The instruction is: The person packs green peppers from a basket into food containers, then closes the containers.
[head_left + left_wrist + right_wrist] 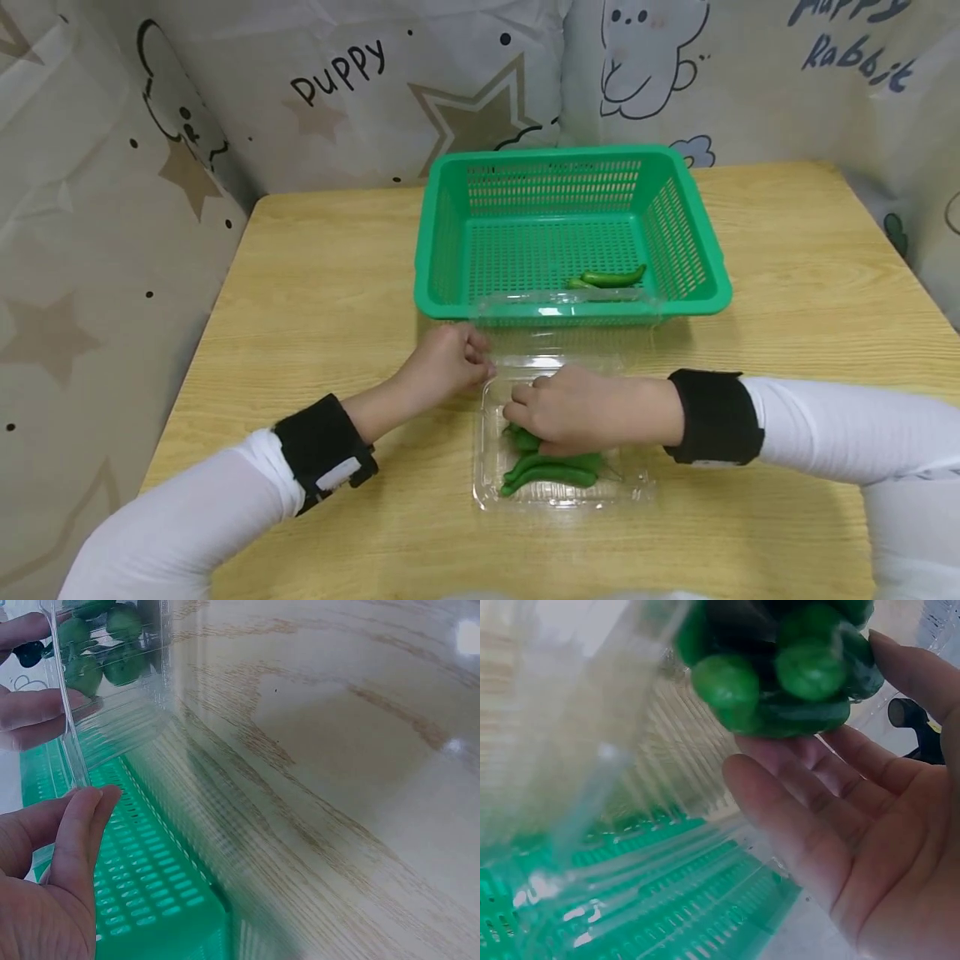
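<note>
A clear plastic clamshell container (480, 479) lies on the table with its lid (570, 342) folded back against the basket. Several green chili peppers (553, 475) lie inside, their rounded ends visible in the right wrist view. At the container's far left corner, my left hand (447, 358) pinches the plastic rim between thumb and fingertips, as the left wrist view shows. Over the far part of the container is my right hand (577, 408). Its fingers (780, 810) extend fairly straight against the peppers (780, 682), partly covering them from above.
A green perforated basket (440, 250) stands behind the container. Several green peppers (615, 277) remain in its near right part, partly behind the raised clear lid. The wooden table (322, 283) meets a patterned cloth (465, 50) at the back and sides.
</note>
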Motion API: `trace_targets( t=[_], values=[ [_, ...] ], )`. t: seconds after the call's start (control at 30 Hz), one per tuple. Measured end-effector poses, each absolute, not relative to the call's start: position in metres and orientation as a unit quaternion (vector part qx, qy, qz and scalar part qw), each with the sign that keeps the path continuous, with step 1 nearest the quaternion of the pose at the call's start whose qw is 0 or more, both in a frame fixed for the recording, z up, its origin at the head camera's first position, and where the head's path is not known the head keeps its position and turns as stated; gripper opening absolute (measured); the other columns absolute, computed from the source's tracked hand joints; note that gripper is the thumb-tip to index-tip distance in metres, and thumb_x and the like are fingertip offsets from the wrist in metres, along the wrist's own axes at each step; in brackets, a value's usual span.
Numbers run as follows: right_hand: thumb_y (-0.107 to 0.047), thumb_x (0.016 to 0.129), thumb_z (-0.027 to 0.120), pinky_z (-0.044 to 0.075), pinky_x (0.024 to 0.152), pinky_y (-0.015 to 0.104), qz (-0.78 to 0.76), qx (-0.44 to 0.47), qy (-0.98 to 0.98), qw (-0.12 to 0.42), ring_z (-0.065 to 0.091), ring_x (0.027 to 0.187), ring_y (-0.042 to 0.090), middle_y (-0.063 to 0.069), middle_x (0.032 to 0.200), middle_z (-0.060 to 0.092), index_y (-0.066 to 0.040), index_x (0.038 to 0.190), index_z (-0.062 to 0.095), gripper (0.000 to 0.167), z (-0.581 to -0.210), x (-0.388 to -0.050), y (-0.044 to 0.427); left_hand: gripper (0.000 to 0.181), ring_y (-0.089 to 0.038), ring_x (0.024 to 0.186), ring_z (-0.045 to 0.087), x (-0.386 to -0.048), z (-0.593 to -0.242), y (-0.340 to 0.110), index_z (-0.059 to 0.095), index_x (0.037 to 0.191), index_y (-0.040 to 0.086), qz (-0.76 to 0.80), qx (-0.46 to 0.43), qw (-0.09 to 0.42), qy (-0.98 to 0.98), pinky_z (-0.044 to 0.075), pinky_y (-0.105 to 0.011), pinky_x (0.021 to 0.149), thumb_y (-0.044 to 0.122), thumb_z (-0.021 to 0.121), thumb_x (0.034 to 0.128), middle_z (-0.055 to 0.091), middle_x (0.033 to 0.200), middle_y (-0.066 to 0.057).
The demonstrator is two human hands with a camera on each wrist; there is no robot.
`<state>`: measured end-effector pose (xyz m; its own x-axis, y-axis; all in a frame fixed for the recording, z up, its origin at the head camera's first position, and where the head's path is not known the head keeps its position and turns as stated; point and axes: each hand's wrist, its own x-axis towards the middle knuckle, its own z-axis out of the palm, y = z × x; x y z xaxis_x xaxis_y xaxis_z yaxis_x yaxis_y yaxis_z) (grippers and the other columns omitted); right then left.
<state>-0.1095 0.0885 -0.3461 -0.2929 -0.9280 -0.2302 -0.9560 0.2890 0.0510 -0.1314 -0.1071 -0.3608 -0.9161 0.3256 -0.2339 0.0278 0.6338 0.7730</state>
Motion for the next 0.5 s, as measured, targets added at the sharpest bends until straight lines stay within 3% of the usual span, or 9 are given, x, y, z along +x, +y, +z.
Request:
trace_targets(
  t=[0.3,0.5],
  values=[
    [-0.052,0.079,0.068,0.038,0.040,0.024,0.097,-0.567,0.814,0.080,0.056,0.067,0.011,-0.005,0.083,0.053,-0.012,0.109,0.049,0.054,-0.343,-0.107,0.088,0.023,-0.012,0.068,0.064,-0.129,-0.362,-0.106,0.061,0.100,-0.006,0.421,0.100,0.180,0.884,0.053,-0.022,0.058,0.002,0.070,0.0809,0.071,0.084,-0.012],
    [-0.053,0.080,0.067,0.037,0.039,0.021,0.084,-0.584,0.807,0.034,0.058,0.068,0.011,-0.004,0.084,0.056,-0.012,0.109,0.050,0.054,-0.329,-0.110,0.092,0.023,-0.013,0.069,0.065,-0.130,-0.360,-0.106,0.061,0.100,-0.006,0.419,0.101,0.176,0.885,0.053,-0.022,0.059,0.003,0.070,0.0808,0.071,0.085,-0.013]
  ],
)
